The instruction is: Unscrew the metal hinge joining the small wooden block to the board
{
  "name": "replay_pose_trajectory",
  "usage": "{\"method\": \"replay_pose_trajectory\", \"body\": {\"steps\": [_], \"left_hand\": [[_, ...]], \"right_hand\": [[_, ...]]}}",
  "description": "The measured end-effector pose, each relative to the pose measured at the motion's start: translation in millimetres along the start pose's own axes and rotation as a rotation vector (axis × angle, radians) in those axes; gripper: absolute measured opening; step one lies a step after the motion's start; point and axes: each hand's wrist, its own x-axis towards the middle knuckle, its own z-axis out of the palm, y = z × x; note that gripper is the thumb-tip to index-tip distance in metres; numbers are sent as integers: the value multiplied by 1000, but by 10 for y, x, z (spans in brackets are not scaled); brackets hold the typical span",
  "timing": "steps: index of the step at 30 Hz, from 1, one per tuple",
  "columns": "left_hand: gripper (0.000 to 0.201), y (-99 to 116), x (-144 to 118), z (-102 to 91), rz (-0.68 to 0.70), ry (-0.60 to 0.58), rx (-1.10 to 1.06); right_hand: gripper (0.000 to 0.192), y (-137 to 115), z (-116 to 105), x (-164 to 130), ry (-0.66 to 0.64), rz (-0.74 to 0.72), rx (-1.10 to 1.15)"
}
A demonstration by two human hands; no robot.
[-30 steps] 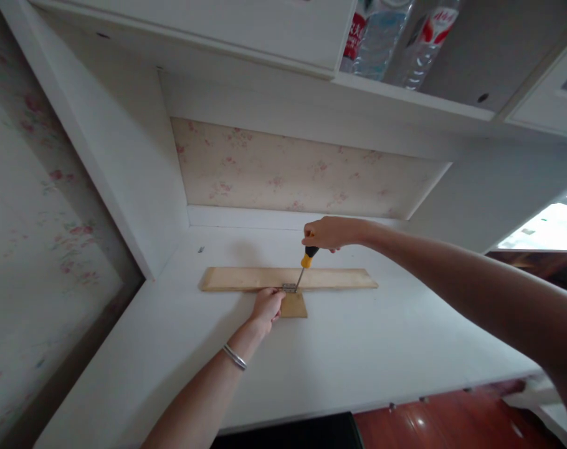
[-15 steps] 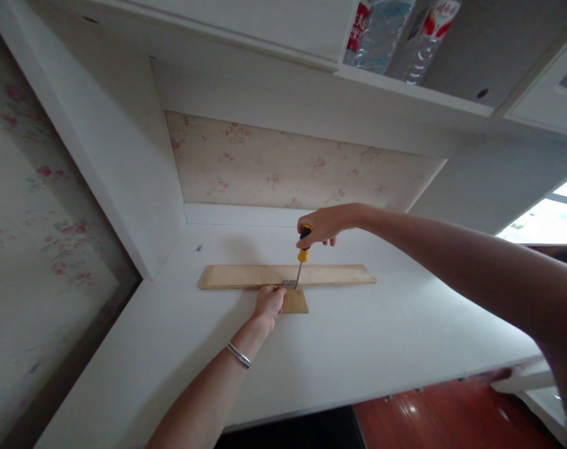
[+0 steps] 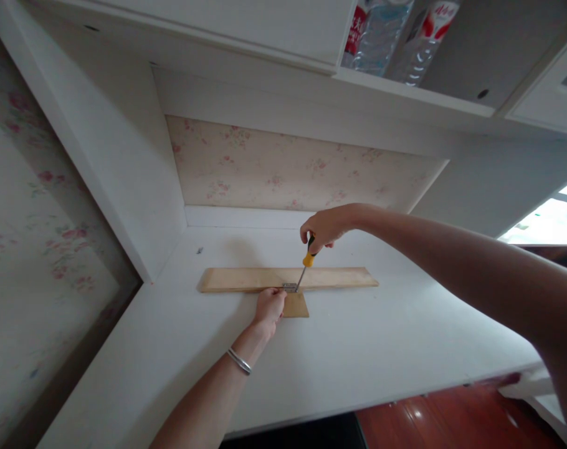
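A long wooden board (image 3: 246, 279) lies across the white desktop (image 3: 358, 349). Against its near edge sits a small wooden piece (image 3: 296, 305), with a metal hinge (image 3: 290, 287) where the two meet. My left hand (image 3: 270, 304) is closed on the left side of the small piece, fingertips beside the hinge; the fingers are partly hidden. Wrapped around the handle of a yellow and black screwdriver (image 3: 308, 259), my right hand (image 3: 324, 227) is above the board. The screwdriver leans to the right, its tip at the hinge's right end.
A white side panel (image 3: 110, 143) rises at the left, and a white shelf unit with plastic bottles (image 3: 384, 37) overhangs the desk. Floral wallpaper (image 3: 274, 162) covers the back. A reddish floor (image 3: 414, 421) shows beyond the desk's front edge.
The screwdriver has tilted further right, and my right hand has shifted slightly right and turned on the handle. My left hand keeps its place on the small wooden piece.
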Motion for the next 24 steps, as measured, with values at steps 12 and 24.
{"method": "replay_pose_trajectory", "body": {"steps": [12,24], "left_hand": [[19,-25,44,8,-18,9,5],[17,-5,22,5,-31,12,-4]], "right_hand": [[65,17,-41,33,-43,-21,80],[52,-21,-58,46,-93,101,82]]}}
